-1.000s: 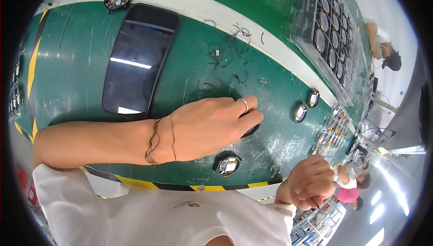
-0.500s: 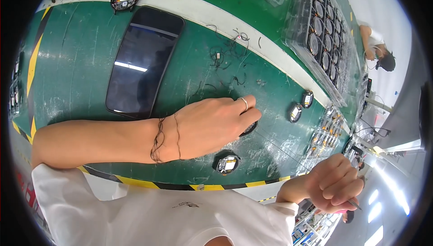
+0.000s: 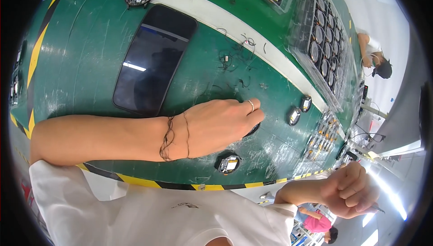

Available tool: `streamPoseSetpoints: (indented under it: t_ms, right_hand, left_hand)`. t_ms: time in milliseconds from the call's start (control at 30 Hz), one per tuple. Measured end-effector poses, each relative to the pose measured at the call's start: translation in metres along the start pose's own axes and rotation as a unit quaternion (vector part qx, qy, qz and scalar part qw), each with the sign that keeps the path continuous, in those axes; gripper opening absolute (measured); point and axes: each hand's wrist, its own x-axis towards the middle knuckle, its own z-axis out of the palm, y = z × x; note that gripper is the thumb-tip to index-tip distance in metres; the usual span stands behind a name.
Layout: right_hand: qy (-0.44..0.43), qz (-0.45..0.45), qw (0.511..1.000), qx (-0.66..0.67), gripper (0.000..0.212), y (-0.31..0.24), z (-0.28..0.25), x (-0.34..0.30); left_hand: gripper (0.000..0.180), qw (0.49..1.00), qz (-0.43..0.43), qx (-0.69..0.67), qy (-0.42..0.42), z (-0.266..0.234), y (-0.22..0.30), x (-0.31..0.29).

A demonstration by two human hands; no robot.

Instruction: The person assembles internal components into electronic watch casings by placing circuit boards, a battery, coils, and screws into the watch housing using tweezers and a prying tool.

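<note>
My left hand (image 3: 224, 122) lies over the green bench top with its fingers curled down. Below those fingers peeks the dark edge of a round electronic module (image 3: 254, 130), mostly hidden by the hand. Another round black module (image 3: 228, 163), its circuit board and a white label showing, rests just nearer to me. Raised off the bench at the far right, my right hand (image 3: 352, 191) is closed around a thin pointed metal tool (image 3: 379, 208). Only the tool's tip sticks out, so its exact kind is hidden.
A black smartphone (image 3: 153, 61) lies beyond my left forearm. Thin black wire scraps (image 3: 237, 56) are scattered past my hand. Two small modules (image 3: 294, 116) sit to the right. Clear trays of round parts (image 3: 322, 43) stand farther back. Other people (image 3: 381, 61) are in the background.
My right hand has moved farther right, away from the bench, with the pointed tool in it. The view has shifted slightly; my left hand stays over the same module.
</note>
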Motion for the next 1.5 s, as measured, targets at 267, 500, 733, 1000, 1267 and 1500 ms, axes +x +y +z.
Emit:
streamPoseSetpoints:
  t_ms: [267, 500, 733, 1000, 1267, 1500]
  right_hand:
    - [-0.007, 0.001, 0.996, 0.090, 0.037, -0.007, 0.005, 0.015]
    - [-0.029, -0.029, 0.996, 0.074, 0.033, -0.020, 0.008, 0.031]
    - [-0.056, -0.004, 0.988, 0.142, 0.040, -0.036, 0.007, 0.043]
    - [-0.044, -0.060, 0.994, 0.081, 0.039, -0.060, 0.001, 0.057]
    - [-0.032, -0.045, 0.997, 0.057, 0.039, -0.080, -0.017, 0.065]
    - [-0.003, -0.112, 0.993, 0.029, 0.038, -0.086, -0.024, 0.068]
  left_hand:
    - [0.052, 1.000, 0.002, -0.024, 0.008, 0.000, -0.001, 0.001]
    - [0.051, 1.000, 0.002, -0.016, 0.023, 0.002, 0.000, -0.001]
    - [0.051, 0.999, -0.001, -0.029, 0.022, 0.002, 0.001, -0.001]
    - [0.047, 0.999, -0.003, -0.038, 0.039, 0.004, 0.001, -0.002]
    - [0.038, 0.998, -0.005, -0.027, 0.061, 0.008, 0.002, -0.002]
    - [0.035, 0.996, -0.024, -0.062, 0.062, 0.009, 0.002, -0.002]
